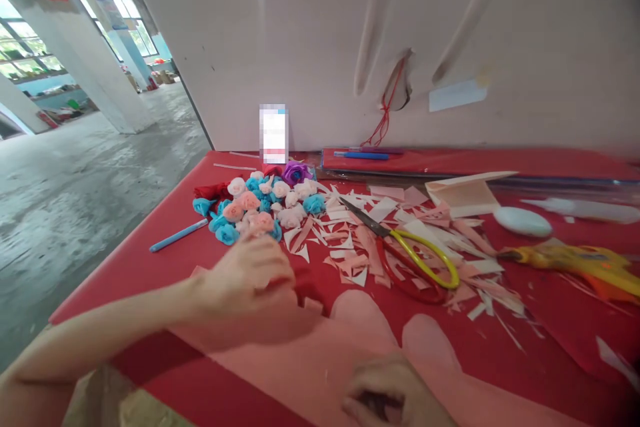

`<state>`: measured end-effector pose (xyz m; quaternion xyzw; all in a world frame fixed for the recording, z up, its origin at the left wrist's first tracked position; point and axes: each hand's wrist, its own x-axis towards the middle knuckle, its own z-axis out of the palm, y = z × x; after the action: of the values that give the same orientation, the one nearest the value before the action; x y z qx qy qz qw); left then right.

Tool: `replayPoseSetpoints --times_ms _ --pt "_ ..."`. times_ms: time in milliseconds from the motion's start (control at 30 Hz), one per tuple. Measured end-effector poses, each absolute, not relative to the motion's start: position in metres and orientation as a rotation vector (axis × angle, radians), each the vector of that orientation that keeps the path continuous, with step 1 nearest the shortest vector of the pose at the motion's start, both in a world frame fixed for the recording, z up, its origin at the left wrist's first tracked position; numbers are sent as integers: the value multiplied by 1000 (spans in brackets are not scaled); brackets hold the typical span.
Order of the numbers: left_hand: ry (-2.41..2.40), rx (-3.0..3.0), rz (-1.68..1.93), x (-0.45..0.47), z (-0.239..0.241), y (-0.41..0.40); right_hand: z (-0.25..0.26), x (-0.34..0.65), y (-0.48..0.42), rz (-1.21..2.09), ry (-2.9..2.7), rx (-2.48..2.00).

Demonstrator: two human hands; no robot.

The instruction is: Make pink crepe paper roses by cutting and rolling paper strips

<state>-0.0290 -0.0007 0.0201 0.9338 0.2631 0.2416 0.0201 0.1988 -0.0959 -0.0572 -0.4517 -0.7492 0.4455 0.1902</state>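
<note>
My left hand (250, 277) reaches over the table to the near edge of a cluster of small paper roses. Its fingers are blurred and mostly turned away, so their grip is hidden. A peach rose (262, 221) and a blue rose (227, 233) lie right by it. Low in the view, my right hand (395, 390) is curled over a long pink paper sheet (290, 373), thumb and fingers bent together; what is inside cannot be made out. Two rounded pink paper lobes (363, 313) stick out along the sheet's far side.
Scissors (390, 230) with yellow and red handles lie on pink and white paper scraps (345, 253). A yellow glue gun (575, 263) and a white oval object (523, 221) are at right. A blue pen (177, 235) lies left. A phone (274, 137) leans against the pale panel (320, 47).
</note>
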Motion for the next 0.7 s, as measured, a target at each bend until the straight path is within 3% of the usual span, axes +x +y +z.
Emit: replayPoseSetpoints --times_ms 67,233,700 --pt "663 2970 745 -22 4 -27 -53 195 -94 1264 -2100 -1252" --pt "805 3100 641 -13 -20 -37 -46 192 -94 1353 -2021 -1216" --pt "792 3030 677 -17 -27 -31 -45 192 -93 1384 -2002 -1182"
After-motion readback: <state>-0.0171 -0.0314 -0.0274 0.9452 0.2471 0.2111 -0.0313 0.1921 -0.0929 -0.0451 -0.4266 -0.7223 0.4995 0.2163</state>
